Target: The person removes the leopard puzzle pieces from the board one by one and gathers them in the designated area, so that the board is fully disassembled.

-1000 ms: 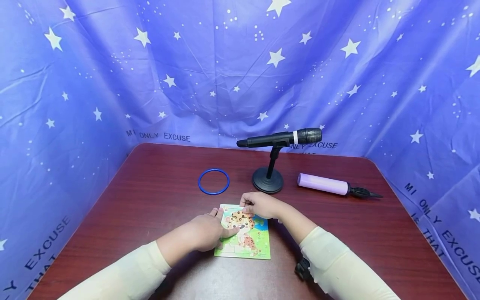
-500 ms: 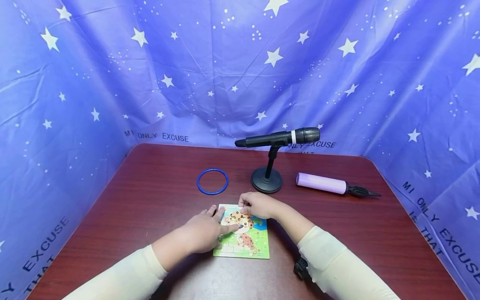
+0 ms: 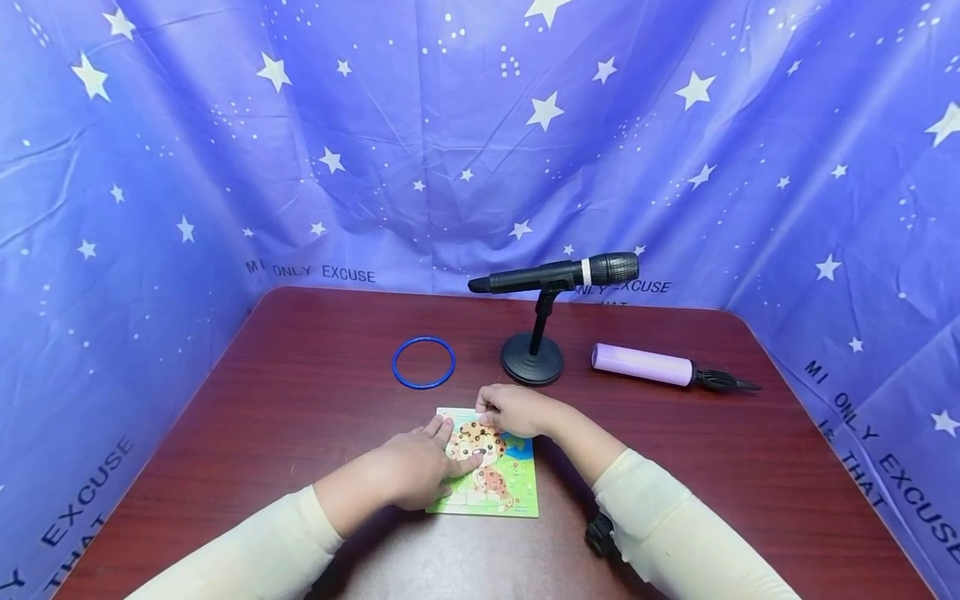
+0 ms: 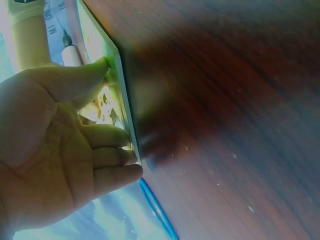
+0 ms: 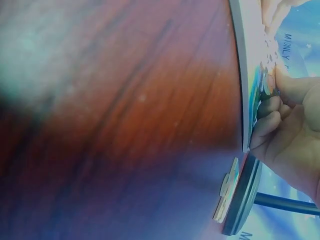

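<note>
A jigsaw puzzle (image 3: 495, 479) with a spotted cartoon animal lies flat on the table in the head view. My left hand (image 3: 420, 467) rests on its left side, with the index finger stretched over the animal's face. In the left wrist view, the thumb (image 4: 87, 77) and other fingers lie over the puzzle's edge. My right hand (image 3: 517, 410) bends over the puzzle's top edge, its fingers curled. In the right wrist view, thumb and fingers pinch what looks like a puzzle piece (image 5: 270, 82) at the board's surface; the hand mostly hides it.
Behind the puzzle stand a black microphone (image 3: 555, 277) and its round base (image 3: 532, 360). A blue ring (image 3: 395, 364) lies to the left, a lilac hand pump (image 3: 641, 365) to the right. Loose puzzle pieces (image 5: 228, 192) lie near the base in the right wrist view.
My left hand's upper fingers have drawn in from a wider spread onto the puzzle's left edge. The right hand stays at the top edge, almost still. The head view has shifted slightly.
</note>
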`<move>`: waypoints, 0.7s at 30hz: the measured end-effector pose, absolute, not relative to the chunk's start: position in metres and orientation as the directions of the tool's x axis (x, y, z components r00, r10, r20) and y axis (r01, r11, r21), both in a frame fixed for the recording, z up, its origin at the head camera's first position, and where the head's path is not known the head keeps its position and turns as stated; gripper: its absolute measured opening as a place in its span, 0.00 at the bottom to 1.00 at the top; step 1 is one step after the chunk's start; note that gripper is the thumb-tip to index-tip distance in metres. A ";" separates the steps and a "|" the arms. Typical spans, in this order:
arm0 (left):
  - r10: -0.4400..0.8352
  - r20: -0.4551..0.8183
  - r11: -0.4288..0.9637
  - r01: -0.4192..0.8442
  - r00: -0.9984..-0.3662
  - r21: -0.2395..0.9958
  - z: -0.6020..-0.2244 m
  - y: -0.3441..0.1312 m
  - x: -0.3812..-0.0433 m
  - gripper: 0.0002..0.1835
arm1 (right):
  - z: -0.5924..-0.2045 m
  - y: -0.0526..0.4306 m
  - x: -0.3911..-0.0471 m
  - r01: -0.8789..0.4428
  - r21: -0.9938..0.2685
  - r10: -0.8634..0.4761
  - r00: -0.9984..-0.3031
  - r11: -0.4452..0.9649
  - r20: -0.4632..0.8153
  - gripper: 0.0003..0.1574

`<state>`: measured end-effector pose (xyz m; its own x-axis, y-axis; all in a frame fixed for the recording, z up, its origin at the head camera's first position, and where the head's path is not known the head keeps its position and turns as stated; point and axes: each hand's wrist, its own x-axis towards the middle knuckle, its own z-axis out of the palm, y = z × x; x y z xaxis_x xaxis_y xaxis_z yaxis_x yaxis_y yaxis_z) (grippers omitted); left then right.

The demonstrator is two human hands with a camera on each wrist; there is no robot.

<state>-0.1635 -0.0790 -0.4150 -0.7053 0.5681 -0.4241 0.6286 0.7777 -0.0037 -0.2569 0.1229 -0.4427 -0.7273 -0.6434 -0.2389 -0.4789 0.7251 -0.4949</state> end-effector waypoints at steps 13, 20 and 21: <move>0.557 -0.442 0.780 0.626 -0.703 -0.012 -0.415 -0.079 -0.162 0.31 | -0.443 0.127 -0.265 -0.403 -0.599 -0.622 -0.754 0.692 -0.211 0.09; 0.574 -0.422 0.772 0.636 -0.702 -0.007 -0.415 -0.079 -0.163 0.31 | -0.446 0.135 -0.271 -0.358 -0.632 -0.607 -0.762 0.687 -0.227 0.08; 0.574 -0.419 0.771 0.637 -0.703 -0.013 -0.416 -0.080 -0.163 0.30 | -0.445 0.135 -0.271 -0.359 -0.636 -0.614 -0.754 0.683 -0.233 0.07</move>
<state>-0.1628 -0.0800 -0.4155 -0.7034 0.5742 -0.4191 0.6368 0.7709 -0.0126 -0.2707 0.1347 -0.4451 -0.7544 -0.6136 -0.2331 -0.3590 0.6830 -0.6361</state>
